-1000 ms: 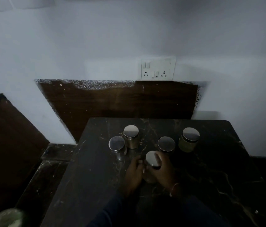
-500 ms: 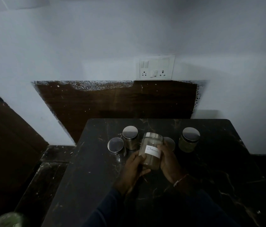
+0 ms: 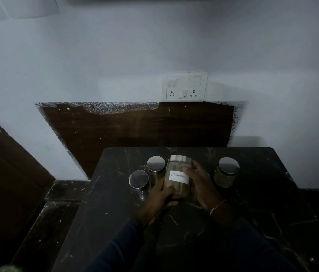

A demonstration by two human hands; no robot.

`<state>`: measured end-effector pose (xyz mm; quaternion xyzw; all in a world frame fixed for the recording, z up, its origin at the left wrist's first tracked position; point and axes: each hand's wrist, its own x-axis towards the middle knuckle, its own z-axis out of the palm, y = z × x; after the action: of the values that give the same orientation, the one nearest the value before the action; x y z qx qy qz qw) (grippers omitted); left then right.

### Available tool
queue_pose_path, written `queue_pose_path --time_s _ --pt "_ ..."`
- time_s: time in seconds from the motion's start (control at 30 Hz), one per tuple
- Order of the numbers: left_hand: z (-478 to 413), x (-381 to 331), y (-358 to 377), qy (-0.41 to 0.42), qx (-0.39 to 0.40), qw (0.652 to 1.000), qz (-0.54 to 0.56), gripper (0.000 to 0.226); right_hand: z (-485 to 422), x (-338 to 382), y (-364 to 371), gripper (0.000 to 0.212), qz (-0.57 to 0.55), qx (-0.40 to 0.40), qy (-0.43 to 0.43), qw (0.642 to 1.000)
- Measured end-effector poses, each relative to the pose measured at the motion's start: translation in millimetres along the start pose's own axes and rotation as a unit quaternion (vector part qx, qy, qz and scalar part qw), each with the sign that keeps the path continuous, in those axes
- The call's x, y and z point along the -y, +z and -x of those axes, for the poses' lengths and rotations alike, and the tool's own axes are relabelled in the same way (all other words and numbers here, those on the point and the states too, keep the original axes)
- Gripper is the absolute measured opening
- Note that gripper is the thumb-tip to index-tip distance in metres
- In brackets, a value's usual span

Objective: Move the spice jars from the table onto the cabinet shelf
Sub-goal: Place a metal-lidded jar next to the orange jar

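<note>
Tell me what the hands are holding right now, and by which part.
Both hold the clear glass jar with a steel lid and white handwritten label, by its body: left hand low on its left side, right hand around its right side.

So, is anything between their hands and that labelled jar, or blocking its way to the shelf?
Nothing: the left hand and right hand grip the labelled jar directly. The shelf is out of view.

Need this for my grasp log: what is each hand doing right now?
Left hand: curled round the labelled jar, holding it.
Right hand: curled round the same jar's other side.
</note>
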<state>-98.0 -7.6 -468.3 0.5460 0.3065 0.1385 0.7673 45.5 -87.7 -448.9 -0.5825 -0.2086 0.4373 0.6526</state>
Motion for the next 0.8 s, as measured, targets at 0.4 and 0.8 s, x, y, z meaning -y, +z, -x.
queue_pose_path --time_s 0.4,0.8 --pt "-1 -316 26 0.379 -0.010 0.896 -0.230 0.058 -16 319 76 0.079 0.162 0.020 -0.361 0.918" --pt "5 -523 43 0.521 -0.184 0.650 -0.522 0.045 -26 510 128 0.050 0.287 -0.048 -0.559 0.776"
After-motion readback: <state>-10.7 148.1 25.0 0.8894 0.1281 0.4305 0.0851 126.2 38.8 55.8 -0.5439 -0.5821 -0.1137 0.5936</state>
